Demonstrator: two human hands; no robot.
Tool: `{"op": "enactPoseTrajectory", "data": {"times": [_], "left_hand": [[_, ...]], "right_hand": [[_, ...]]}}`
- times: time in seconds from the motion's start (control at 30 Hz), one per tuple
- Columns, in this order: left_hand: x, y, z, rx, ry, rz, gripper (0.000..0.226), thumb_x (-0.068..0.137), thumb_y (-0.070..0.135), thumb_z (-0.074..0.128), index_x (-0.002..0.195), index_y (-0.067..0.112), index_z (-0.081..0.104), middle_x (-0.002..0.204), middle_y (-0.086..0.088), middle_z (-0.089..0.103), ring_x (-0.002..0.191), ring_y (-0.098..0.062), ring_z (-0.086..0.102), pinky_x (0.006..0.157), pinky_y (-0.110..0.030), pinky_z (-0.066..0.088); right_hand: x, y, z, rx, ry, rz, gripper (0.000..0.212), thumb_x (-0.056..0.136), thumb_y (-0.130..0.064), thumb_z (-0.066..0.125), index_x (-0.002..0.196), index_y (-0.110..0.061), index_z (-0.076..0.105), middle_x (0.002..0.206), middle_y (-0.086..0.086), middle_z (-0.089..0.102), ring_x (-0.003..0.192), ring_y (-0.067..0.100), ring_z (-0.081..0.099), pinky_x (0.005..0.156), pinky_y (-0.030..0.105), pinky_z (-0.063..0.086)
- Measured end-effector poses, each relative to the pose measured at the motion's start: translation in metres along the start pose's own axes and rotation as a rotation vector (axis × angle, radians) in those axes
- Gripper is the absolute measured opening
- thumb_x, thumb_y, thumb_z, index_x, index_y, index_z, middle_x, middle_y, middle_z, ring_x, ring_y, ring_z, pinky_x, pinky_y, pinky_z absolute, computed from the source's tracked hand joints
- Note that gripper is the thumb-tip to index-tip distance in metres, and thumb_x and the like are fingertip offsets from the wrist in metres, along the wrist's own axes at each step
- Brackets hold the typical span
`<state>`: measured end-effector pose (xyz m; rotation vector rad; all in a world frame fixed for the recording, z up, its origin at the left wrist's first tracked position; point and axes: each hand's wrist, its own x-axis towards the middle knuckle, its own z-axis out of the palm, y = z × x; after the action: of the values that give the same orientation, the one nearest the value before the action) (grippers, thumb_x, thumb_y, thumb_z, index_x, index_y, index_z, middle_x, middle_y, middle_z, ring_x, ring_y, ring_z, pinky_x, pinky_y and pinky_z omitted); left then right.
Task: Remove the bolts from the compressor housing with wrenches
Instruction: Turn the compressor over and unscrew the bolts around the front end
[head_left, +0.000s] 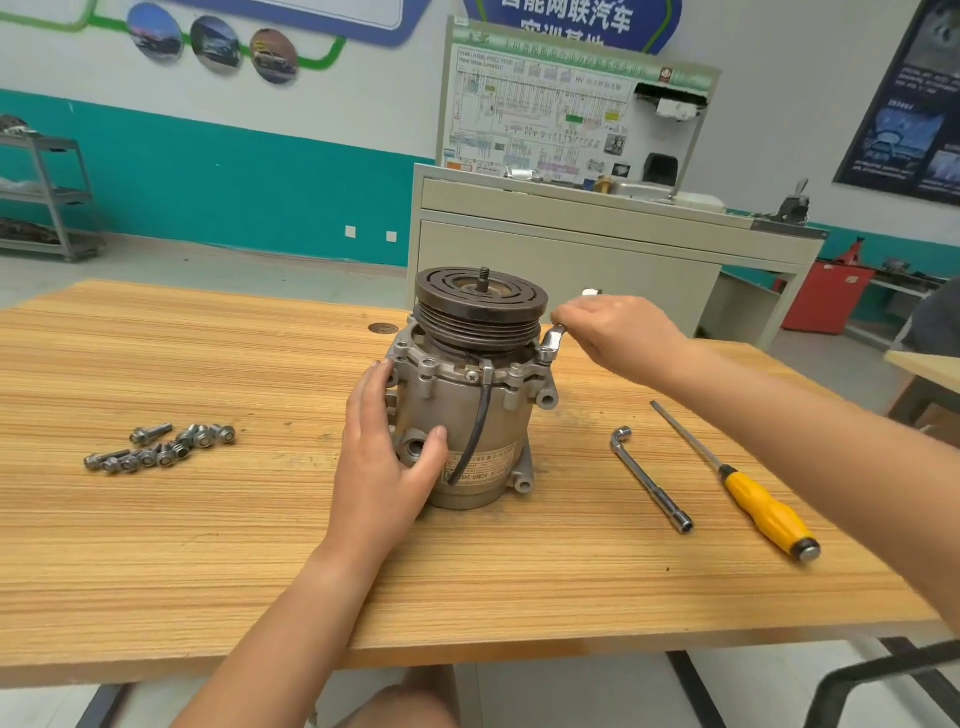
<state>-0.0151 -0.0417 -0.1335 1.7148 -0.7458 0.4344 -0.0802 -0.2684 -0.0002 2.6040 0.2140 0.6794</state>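
Wooden surface (208, 545) holds the compressor (462, 387) upright at centre, pulley up, so flange bolts (515, 370) are reachable; right hand (618, 332) grips a wrench (551, 340) on the right-side bolt (545, 356), left hand (384, 467) presses open-fingered against the housing (509, 426), likely to stop it twisting.

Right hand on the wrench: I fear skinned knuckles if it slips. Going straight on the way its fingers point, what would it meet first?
Most likely the rim of the pulley: the right hand, pinching the wrench, points left at it from close by, though depth is unclear.
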Motion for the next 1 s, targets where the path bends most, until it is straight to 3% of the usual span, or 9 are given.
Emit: {"op": "enactPoseTrajectory", "data": {"times": [0.13,0.2,0.3,0.37,0.43,0.57,0.67,0.8,1.0], "left_hand": [[0.000,-0.001,0.000,-0.022,0.003,0.019,0.074,0.083,0.026,0.062,0.146,0.023,0.024,0.140,0.015,0.028,0.122,0.024,0.020,0.092,0.007,0.016],[0.000,-0.002,0.000,-0.026,-0.001,0.025,0.073,0.084,0.023,0.063,0.145,0.022,0.024,0.136,0.019,0.026,0.115,0.033,0.015,0.090,0.009,0.015],[0.000,-0.003,0.000,-0.014,0.010,0.007,0.074,0.084,0.023,0.064,0.146,0.023,0.023,0.134,0.016,0.029,0.116,0.022,0.024,0.087,0.010,0.016],[0.000,-0.003,0.001,-0.008,0.013,0.001,0.074,0.084,0.024,0.064,0.146,0.023,0.024,0.132,0.015,0.030,0.115,0.014,0.026,0.086,0.010,0.017],[0.000,-0.003,0.000,-0.003,0.018,0.008,0.074,0.083,0.024,0.064,0.146,0.022,0.025,0.130,0.014,0.031,0.114,0.013,0.026,0.085,0.010,0.018],[0.001,-0.003,0.001,0.003,0.019,0.009,0.073,0.083,0.025,0.064,0.145,0.020,0.027,0.129,0.014,0.031,0.113,0.012,0.027,0.084,0.009,0.019],[0.001,-0.004,0.000,0.005,0.020,0.012,0.073,0.083,0.025,0.065,0.145,0.022,0.026,0.128,0.015,0.030,0.113,0.013,0.026,0.084,0.006,0.020],[0.000,-0.004,0.000,-0.001,0.024,0.010,0.073,0.083,0.026,0.064,0.145,0.024,0.026,0.129,0.016,0.031,0.113,0.013,0.026,0.084,0.002,0.022],[0.000,-0.003,0.001,-0.008,0.014,0.002,0.073,0.084,0.025,0.064,0.145,0.025,0.025,0.129,0.017,0.030,0.112,0.013,0.026,0.085,0.000,0.022]], "right_hand": [[0.011,-0.013,0.011,0.038,0.124,0.001,0.019,0.071,0.016,0.064,0.086,0.005,0.067,0.074,0.017,0.069,0.063,0.031,0.067,0.040,0.036,0.052],[0.006,-0.010,0.008,0.098,0.187,0.157,0.013,0.082,0.008,0.056,0.092,0.004,0.064,0.074,0.018,0.066,0.065,0.032,0.065,0.046,0.037,0.051],[-0.015,-0.011,-0.009,0.329,0.376,0.523,0.026,0.098,-0.014,0.041,0.118,-0.001,0.052,0.076,0.008,0.061,0.068,0.025,0.056,0.059,0.034,0.042],[-0.033,-0.025,-0.028,0.376,0.445,0.544,0.030,0.098,-0.016,0.038,0.124,-0.004,0.048,0.063,-0.008,0.048,0.056,0.019,0.046,0.050,0.030,0.031],[-0.050,-0.040,-0.045,0.260,0.301,0.492,0.032,0.097,-0.017,0.039,0.128,-0.009,0.046,0.055,-0.008,0.040,0.050,0.023,0.042,0.045,0.029,0.027],[-0.068,-0.063,-0.058,-0.010,-0.163,0.503,0.044,0.097,-0.020,0.034,0.140,-0.028,0.026,0.065,0.002,0.051,0.067,0.028,0.053,0.050,0.031,0.035],[-0.060,-0.073,-0.060,-0.101,-0.276,0.505,0.053,0.095,-0.012,0.036,0.142,-0.029,0.018,0.060,-0.003,0.040,0.062,0.023,0.045,0.044,0.029,0.024],[-0.044,-0.077,-0.069,-0.242,-0.351,0.437,0.054,0.088,0.000,0.038,0.138,-0.017,0.027,0.057,-0.002,0.034,0.048,0.015,0.030,0.040,0.027,0.026],[-0.033,-0.084,-0.076,-0.364,-0.448,0.348,0.044,0.089,-0.005,0.039,0.133,-0.004,0.031,0.055,0.000,0.032,0.044,0.016,0.027,0.037,0.025,0.019]]}}
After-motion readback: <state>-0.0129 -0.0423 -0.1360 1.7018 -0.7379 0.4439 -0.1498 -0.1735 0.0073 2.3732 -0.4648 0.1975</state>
